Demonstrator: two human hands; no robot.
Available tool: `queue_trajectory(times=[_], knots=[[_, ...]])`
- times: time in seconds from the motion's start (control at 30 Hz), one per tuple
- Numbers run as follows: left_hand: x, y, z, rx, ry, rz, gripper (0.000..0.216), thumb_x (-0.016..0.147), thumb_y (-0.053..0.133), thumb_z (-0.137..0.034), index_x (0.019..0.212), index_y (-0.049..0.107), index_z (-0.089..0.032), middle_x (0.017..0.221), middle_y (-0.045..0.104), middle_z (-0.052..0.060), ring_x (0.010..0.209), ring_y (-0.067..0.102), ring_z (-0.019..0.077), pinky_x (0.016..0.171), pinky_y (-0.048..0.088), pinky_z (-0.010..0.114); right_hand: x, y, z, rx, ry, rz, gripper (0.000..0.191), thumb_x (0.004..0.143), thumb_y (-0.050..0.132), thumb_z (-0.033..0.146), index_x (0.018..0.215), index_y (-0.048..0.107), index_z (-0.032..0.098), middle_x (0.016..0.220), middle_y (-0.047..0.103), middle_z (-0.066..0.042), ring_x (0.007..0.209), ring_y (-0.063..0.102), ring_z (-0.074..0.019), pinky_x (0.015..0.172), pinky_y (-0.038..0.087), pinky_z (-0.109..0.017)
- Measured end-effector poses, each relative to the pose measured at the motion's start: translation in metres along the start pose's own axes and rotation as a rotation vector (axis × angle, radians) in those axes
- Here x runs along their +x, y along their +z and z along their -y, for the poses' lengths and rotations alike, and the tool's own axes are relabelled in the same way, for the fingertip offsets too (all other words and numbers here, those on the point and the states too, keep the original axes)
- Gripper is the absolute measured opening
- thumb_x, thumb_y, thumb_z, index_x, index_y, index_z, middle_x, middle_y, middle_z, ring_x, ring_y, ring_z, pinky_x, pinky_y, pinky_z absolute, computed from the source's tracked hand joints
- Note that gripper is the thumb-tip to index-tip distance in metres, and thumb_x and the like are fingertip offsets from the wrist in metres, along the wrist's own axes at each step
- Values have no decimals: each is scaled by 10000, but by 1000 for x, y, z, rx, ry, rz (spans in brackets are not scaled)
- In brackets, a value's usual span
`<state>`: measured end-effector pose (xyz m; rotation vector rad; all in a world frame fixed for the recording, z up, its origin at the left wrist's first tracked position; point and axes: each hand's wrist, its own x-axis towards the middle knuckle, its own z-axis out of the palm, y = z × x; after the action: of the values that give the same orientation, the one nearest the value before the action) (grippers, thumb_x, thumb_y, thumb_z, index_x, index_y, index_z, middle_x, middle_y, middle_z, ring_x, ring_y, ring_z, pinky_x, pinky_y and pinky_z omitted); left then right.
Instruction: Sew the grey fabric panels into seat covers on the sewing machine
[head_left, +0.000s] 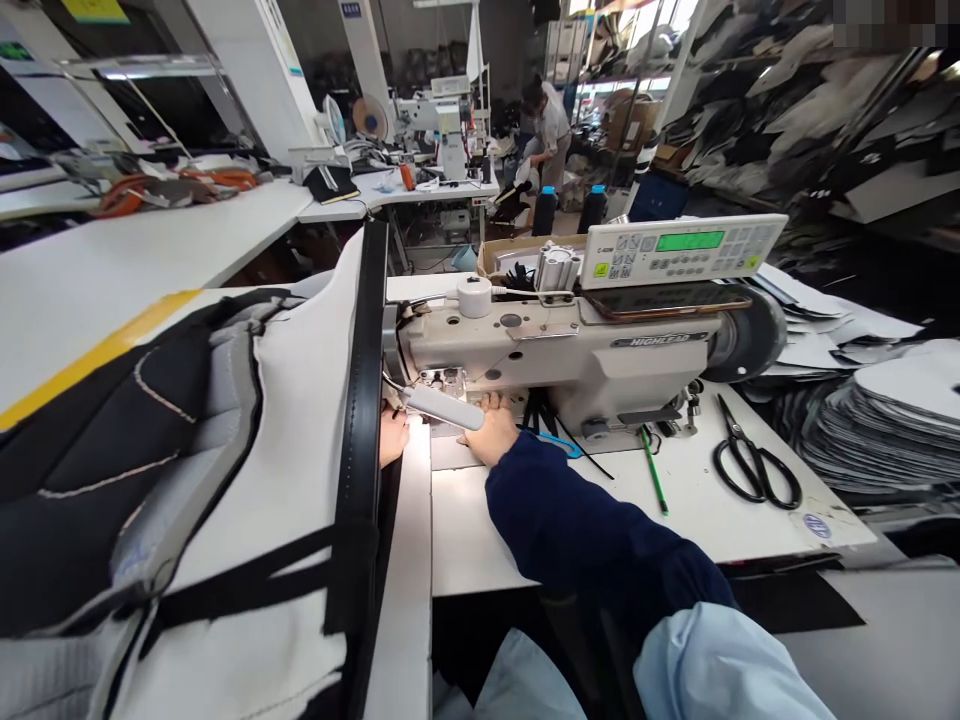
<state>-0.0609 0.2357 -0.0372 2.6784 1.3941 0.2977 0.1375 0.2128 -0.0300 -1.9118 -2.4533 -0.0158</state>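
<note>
A light grey sewing machine (555,350) stands on the white worktable in front of me. My left hand (394,436) is beside the needle area, its fingers bent together. The black edge strip (360,400) of a padded black, grey and white cover (307,390) hides most of this hand, so what it pinches is unclear. Under the machine arm, my right hand (495,430) lies on the machine bed with its fingers stretched forward. A light-coloured bar (446,407) crosses in front of its fingertips. The needle itself is hidden.
Black scissors (750,465) and a green pen (654,470) lie right of my forearm. A control panel (682,250) and a phone (667,301) sit atop the machine. Stacked cut pieces (877,430) stand at right. Another person (551,125) bends over in the background.
</note>
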Motion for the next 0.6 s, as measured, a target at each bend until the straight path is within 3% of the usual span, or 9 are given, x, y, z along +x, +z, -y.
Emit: queue_trajectory(times=[0.13, 0.23, 0.3, 0.43, 0.53, 0.6], knots=[[-23, 2, -50, 73, 20, 59, 290, 771, 389, -284, 782, 622, -111, 888, 605, 175, 833, 532, 299, 773, 387, 497, 1, 17, -1, -7, -67, 17, 448, 758, 656, 411, 1015, 650, 44, 1246, 470, -300, 1146, 420, -448, 847, 351, -595], [-56, -2, -88, -66, 220, 239, 336, 786, 408, -388, 570, 564, -183, 703, 602, 61, 690, 505, 185, 820, 406, 400, -10, 15, 3, 5, -164, 40, 423, 757, 659, 410, 955, 658, 36, 1189, 508, -305, 1156, 401, -452, 841, 354, -591], [-75, -17, -101, -233, 331, 351, 454, 819, 365, -452, 464, 471, -190, 546, 535, 26, 595, 452, 148, 896, 382, 387, -20, 10, 10, 23, -248, 60, 445, 754, 665, 415, 949, 643, 16, 1122, 541, -303, 1126, 427, -436, 836, 374, -563], [-82, -80, -98, -418, 217, 310, 555, 840, 282, -539, 403, 292, -196, 422, 375, 3, 528, 380, 139, 873, 405, 363, -51, -9, 33, 85, -466, 62, 459, 782, 645, 420, 1051, 589, 52, 1140, 542, -240, 1073, 475, -358, 862, 389, -509], [-70, -119, -85, -457, 139, 281, 532, 841, 298, -514, 416, 243, -197, 422, 325, -20, 488, 324, 123, 828, 415, 366, -78, -28, 50, 206, -855, -65, 420, 862, 562, 356, 1156, 518, 59, 1163, 550, -187, 1104, 472, -289, 951, 356, -437], [-66, -125, -82, -443, 141, 283, 488, 816, 349, -470, 425, 233, -201, 431, 323, -21, 489, 319, 130, 783, 407, 376, -92, -35, 60, 352, -1124, -117, 415, 908, 487, 351, 1187, 483, 45, 1131, 583, -149, 1058, 516, -221, 938, 382, -331]])
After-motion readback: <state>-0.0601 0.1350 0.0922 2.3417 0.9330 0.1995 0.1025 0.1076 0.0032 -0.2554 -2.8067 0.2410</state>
